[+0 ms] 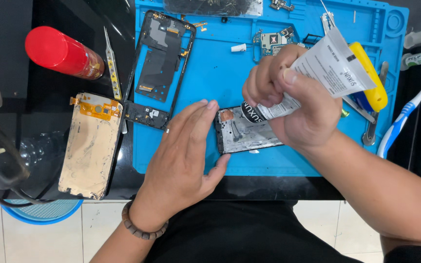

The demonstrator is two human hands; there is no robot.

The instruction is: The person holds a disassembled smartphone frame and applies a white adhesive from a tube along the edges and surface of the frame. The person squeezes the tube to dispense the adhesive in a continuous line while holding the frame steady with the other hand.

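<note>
1. The white adhesive tube (317,73) is squeezed in the right hand (293,107), whose fingers are clamped around it, its black nozzle end over the phone frame (247,134).
2. The phone frame lies on the blue mat (210,73), near its front edge; it is steadied by the left hand (186,151), fingers flat and together against its left edge.
3. A thin, even bead is best laid with gentle pressure, and the frame should be kept from sliding.
4. The nozzle tip is hidden by the right hand, so it cannot be told whether adhesive is flowing.
5. The detached screen (91,146) lies well apart on the dark surface (6,73).
</note>
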